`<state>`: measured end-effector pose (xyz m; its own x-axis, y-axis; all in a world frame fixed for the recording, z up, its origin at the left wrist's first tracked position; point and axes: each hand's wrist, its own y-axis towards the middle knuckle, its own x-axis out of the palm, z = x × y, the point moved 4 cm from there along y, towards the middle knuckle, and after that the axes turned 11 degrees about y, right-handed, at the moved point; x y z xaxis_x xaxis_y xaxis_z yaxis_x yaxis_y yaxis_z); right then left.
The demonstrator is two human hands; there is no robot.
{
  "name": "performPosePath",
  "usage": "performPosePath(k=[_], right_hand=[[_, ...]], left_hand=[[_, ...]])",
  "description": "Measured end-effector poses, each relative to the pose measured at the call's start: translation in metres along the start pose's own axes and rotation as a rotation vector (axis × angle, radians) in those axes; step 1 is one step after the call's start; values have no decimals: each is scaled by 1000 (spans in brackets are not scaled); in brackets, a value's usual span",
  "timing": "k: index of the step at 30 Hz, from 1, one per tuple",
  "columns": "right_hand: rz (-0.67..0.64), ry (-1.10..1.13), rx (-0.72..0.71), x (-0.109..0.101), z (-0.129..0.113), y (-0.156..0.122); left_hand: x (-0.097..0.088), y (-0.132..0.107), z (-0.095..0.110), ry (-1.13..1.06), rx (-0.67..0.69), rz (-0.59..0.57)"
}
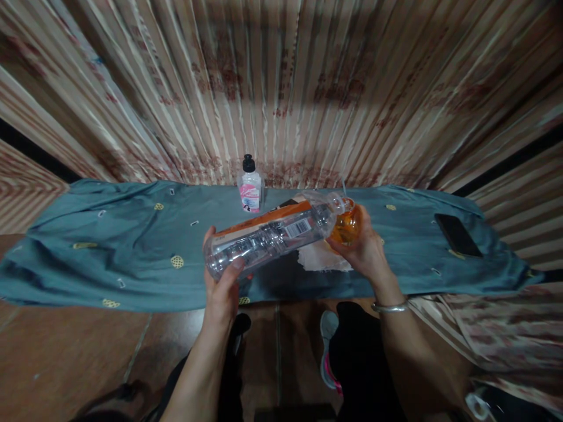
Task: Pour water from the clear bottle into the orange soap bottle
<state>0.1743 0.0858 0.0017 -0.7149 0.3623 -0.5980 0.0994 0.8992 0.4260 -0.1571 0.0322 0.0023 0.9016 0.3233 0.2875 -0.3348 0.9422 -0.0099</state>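
Note:
My left hand [224,287] is wrapped round the base of a large clear plastic bottle [268,237] with an orange label. The bottle is tilted, its neck pointing right, and looks clear inside. At its mouth, my right hand [365,246] grips a small rounded amber container [345,227]; whether it is glass or plastic I cannot tell. The bottle's mouth is at the container's rim. Below them lies a whitish cloth or tissue [323,259], partly hidden by the bottle and my right hand.
A small clear bottle [250,196] with a black cap and pink label stands at the back of the teal cloth-covered surface [141,252]. A black phone [458,234] lies at the right. Patterned curtains [281,88] hang behind. Tiled floor [88,346] shows in front.

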Motion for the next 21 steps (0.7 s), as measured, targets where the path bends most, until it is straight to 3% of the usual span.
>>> performPosePath(k=[21], right_hand=[[8, -18, 6, 0, 3, -1]], left_hand=[[-1, 0, 0, -29, 3, -9]])
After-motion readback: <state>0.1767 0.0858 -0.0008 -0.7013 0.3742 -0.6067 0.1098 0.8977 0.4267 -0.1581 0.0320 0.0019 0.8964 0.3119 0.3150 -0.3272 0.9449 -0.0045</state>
